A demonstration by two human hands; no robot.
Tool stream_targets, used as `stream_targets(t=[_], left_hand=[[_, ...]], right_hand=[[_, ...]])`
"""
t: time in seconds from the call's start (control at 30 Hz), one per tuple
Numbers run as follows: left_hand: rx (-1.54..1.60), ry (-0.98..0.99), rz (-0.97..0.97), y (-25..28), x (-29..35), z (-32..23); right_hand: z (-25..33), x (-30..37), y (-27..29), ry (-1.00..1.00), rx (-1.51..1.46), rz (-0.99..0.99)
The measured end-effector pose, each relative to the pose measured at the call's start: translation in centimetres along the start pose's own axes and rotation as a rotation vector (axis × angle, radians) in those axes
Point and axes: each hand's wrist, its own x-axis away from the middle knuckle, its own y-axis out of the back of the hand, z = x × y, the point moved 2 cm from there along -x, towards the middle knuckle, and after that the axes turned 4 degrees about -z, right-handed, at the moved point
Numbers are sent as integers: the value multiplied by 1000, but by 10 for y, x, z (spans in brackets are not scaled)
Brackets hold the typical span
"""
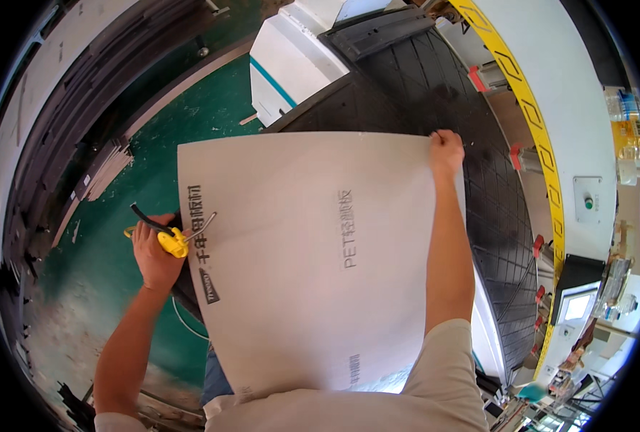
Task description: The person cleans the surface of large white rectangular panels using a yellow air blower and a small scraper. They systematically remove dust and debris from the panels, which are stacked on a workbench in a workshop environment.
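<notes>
A large pale sheet of board (298,237) with dark print lies in front of my body, its near edge against my shirt. At its far right corner my right hand (446,151) is closed on the edge, fingers curled over it. My left hand (158,252) is wrapped round a yellow air blow gun (174,243) with a black lever and a thin bent metal nozzle. The nozzle reaches over the board's left edge. Part of the blow gun is hidden behind my fingers.
Right of the board stretches a dark conveyor-like bed (435,79), bordered by a white machine with a yellow strip (532,119). A white machine part (298,61) stands at the far side. Stacked dark panels (82,108) line the left, above a green floor (212,97). A thin pale hose (184,322) hangs below my left hand.
</notes>
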Motion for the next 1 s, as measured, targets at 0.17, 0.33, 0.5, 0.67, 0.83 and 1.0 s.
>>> stream_targets(t=[0.17, 0.33, 0.5, 0.67, 0.83, 1.0], left_hand=[[63, 32, 19, 5, 0, 2], [123, 5, 17, 7, -3, 7], [149, 12, 54, 8, -5, 14], [169, 36, 130, 3, -10, 18], [437, 312, 589, -6, -33, 45], [810, 540, 827, -33, -35, 73]], right_hand=[[193, 69, -7, 78, -243, 71], [390, 130, -20, 167, -414, 131], [370, 114, -26, 47, -517, 129], [168, 87, 19, -612, -401, 95], [70, 69, 45, -756, -465, 121], [36, 26, 40, -661, -213, 171]])
